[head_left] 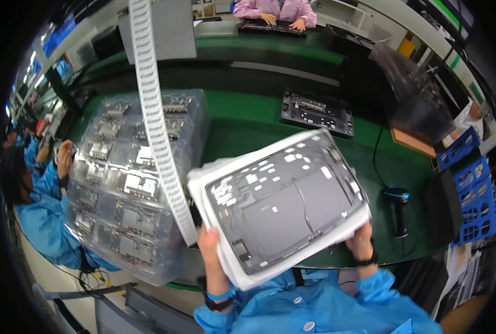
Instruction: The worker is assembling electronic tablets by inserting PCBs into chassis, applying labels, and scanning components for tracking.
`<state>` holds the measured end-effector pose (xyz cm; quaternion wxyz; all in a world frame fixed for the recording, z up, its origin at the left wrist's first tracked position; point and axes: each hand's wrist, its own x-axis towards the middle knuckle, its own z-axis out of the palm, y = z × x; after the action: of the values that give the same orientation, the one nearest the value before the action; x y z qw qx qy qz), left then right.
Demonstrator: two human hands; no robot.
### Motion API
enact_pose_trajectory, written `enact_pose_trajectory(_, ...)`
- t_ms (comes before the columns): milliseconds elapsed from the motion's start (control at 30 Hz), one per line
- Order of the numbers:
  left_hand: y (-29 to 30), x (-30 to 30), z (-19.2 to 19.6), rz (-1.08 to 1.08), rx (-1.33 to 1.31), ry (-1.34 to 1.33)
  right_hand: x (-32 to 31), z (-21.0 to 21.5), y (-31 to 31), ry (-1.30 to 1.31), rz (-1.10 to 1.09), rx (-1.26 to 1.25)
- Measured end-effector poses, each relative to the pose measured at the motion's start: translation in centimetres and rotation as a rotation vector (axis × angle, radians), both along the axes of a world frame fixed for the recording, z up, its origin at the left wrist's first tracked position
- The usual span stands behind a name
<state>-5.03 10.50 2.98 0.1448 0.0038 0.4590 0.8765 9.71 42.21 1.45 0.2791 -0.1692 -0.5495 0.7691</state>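
Note:
Between my hands is a grey laptop cover panel (287, 206), tilted, with its inner side up; white patches and a thin cable show on it. White foam sheets (242, 278) lie under the panel and stick out around its rim. My left hand (209, 245) grips the lower left side of the sheets, thumb on top. At their lower right corner, my right hand (361, 240) grips the edge, with its fingers partly hidden underneath. A black laptop base with a circuit board (317, 114) lies beyond them on the green bench (242, 128).
Stacked clear plastic trays (189, 128) with circuit boards stand at left. A long white label strip (153, 111) hangs before them. At right are a barcode scanner (398, 211) with cable and blue plastic baskets (473, 195). Co-workers sit at left and across the bench.

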Motion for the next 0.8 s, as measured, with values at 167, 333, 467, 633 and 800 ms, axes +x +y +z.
enact_pose_trajectory(167,-0.1,-2.0,2.9,0.055,-0.18,0.016,2.4,4.4,-1.5,0.031,-0.06,-0.119)
enact_pose_trajectory(333,-1.2,7.1,4.2,0.312,-0.332,0.069,-6.4,5.3,6.2,0.033,0.048,0.063)
enact_pose_trajectory(467,0.1,11.7,2.6,-0.035,-0.11,-0.084,-11.5,8.5,7.3,-0.018,0.428,-0.286)
enact_pose_trajectory(633,4.1,9.4,5.5,-0.272,-0.635,0.267,-10.2,6.5,5.8,0.001,0.657,-0.42)
enact_pose_trajectory(800,5.7,3.8,5.7,-0.224,-0.282,0.273,-1.6,2.1,8.6,-0.079,0.314,-0.376)
